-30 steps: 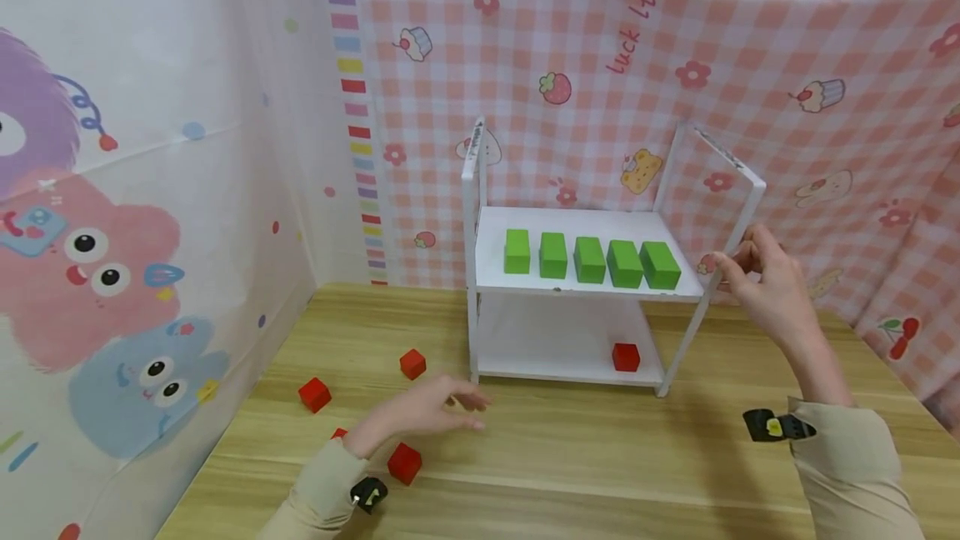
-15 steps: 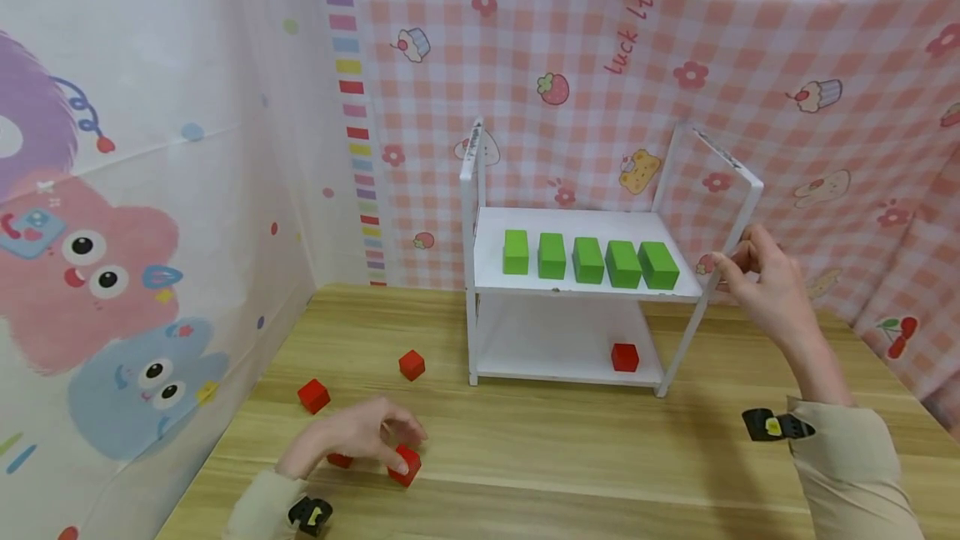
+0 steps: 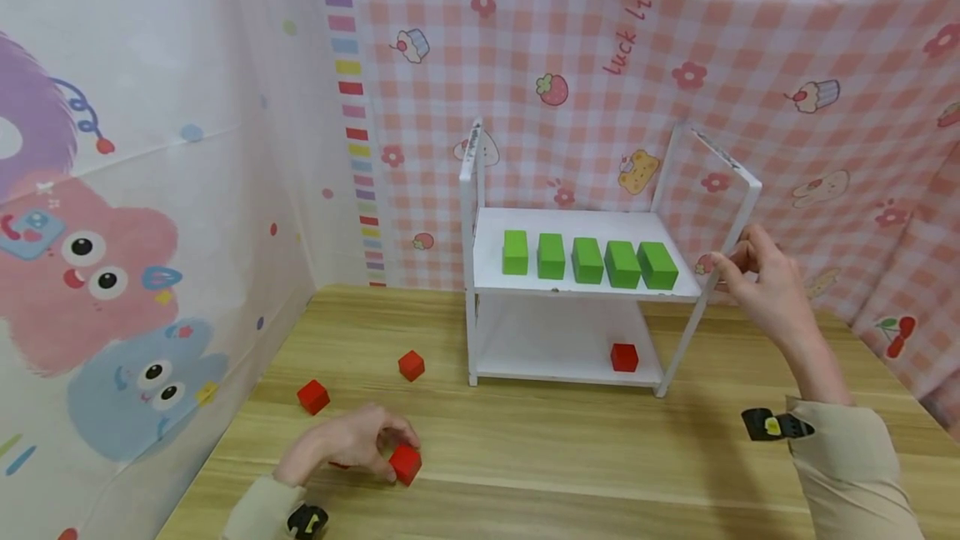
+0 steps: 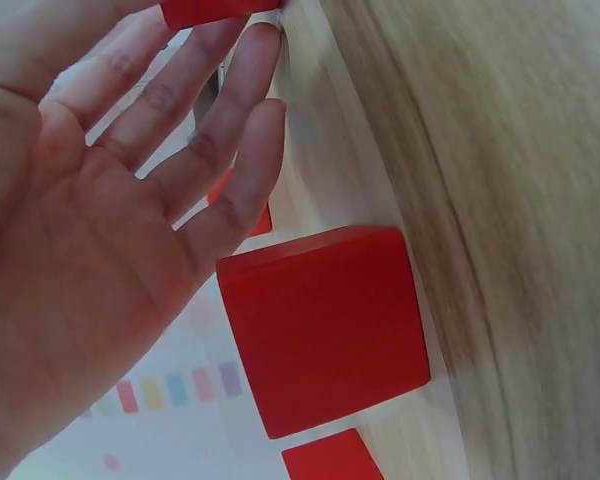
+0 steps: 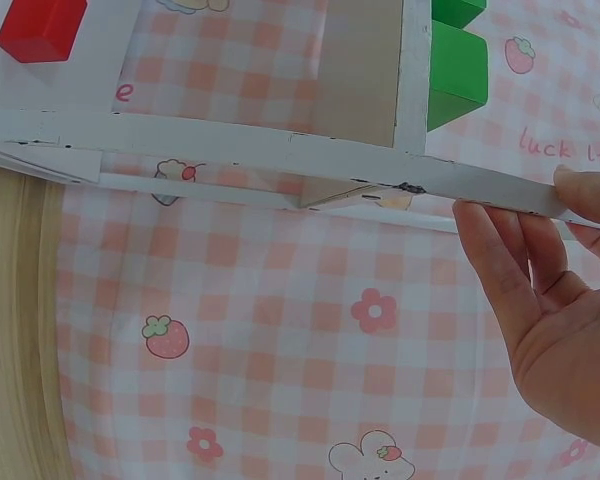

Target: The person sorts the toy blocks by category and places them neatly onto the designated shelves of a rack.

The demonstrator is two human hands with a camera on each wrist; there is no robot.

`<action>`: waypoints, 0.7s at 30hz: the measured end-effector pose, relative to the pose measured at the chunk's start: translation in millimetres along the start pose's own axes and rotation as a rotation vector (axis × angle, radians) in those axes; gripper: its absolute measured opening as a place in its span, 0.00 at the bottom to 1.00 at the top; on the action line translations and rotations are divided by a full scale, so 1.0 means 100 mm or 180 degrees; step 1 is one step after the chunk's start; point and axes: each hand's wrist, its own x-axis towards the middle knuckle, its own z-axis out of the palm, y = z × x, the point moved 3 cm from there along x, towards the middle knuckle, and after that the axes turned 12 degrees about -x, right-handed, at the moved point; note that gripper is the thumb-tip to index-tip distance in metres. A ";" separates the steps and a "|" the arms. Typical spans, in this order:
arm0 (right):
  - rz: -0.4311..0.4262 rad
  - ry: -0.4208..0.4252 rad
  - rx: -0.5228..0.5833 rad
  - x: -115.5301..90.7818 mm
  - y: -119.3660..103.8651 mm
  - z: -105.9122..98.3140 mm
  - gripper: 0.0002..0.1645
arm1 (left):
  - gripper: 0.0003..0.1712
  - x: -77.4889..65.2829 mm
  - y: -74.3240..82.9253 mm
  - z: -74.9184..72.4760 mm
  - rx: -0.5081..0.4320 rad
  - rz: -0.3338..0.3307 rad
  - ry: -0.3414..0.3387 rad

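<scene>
At the front left of the table, my left hand (image 3: 354, 438) pinches a red cube (image 3: 406, 464) between thumb and fingertips. In the left wrist view that cube (image 4: 215, 10) shows at the top edge, while another red cube (image 4: 325, 325) lies close beside the little finger. My right hand (image 3: 776, 302) grips the front right post of a white two-tier shelf (image 3: 558, 332), thumb on one side and fingers on the other, as the right wrist view also shows. A row of several green blocks (image 3: 588, 261) stands on the upper tier. One red cube (image 3: 624, 357) sits at the lower tier's right end.
Two more red cubes lie left of the shelf: a nearer-left cube (image 3: 313, 397) and a cube (image 3: 411, 366) near the shelf's left leg. Behind the wooden table (image 3: 570, 473) hangs a pink checked cloth (image 3: 450, 107), with a cartoon-printed cloth (image 3: 225, 190) at the left.
My left hand has moved left and down from in front of the shelf to the red cube, and its fingers have closed on it. The right hand stays on the post.
</scene>
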 end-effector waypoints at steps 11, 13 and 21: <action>-0.0024 -0.0020 0.0043 0.00 0.00 0.00 0.13 | 0.17 0.07 0.08 -0.01 0.0259 0.0385 0.0285; -0.0017 -0.0021 0.0040 0.00 0.00 0.00 0.13 | 0.17 0.10 0.11 -0.01 0.0283 0.0422 0.0329; 0.0020 -0.0056 0.0002 0.00 0.02 0.00 0.14 | 0.15 0.26 0.24 0.04 0.0346 0.0745 0.0519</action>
